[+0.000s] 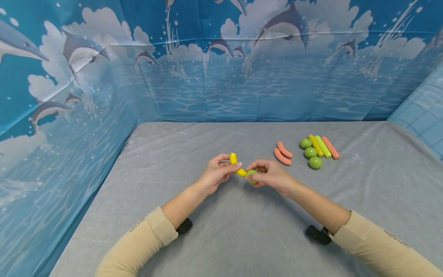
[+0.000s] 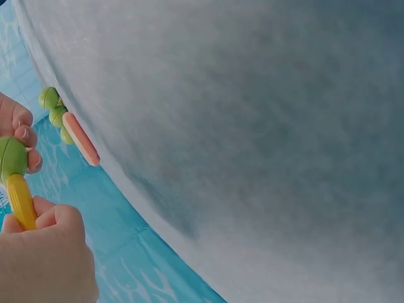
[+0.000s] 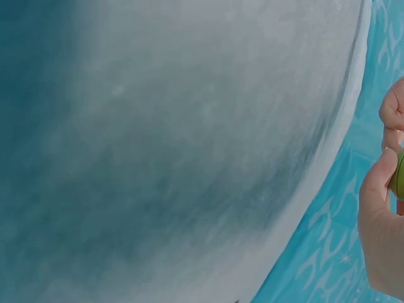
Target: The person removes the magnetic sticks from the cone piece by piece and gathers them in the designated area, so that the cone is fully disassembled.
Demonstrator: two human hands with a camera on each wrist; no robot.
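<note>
My left hand [image 1: 218,173] pinches a curved yellow piece [image 1: 233,158] between thumb and fingers, over the middle of the table. Beside it my right hand [image 1: 271,176] grips a round green ball [image 1: 252,176] with a grooved surface. The yellow piece's lower end meets the ball, and the two look joined there. In the left wrist view the green ball [image 2: 12,158] sits at the end of the yellow piece [image 2: 22,202]. Only a sliver of the ball [image 3: 398,177] shows in the right wrist view, behind the right thumb.
Two curved salmon pieces [image 1: 282,154] lie right of the hands on the grey cloth-covered table [image 1: 207,134]. Farther right are several green balls [image 1: 310,152], and straight yellow [image 1: 316,146], lime [image 1: 323,147] and salmon [image 1: 330,147] sticks side by side. A dolphin-print curtain [image 1: 221,92] encloses the table.
</note>
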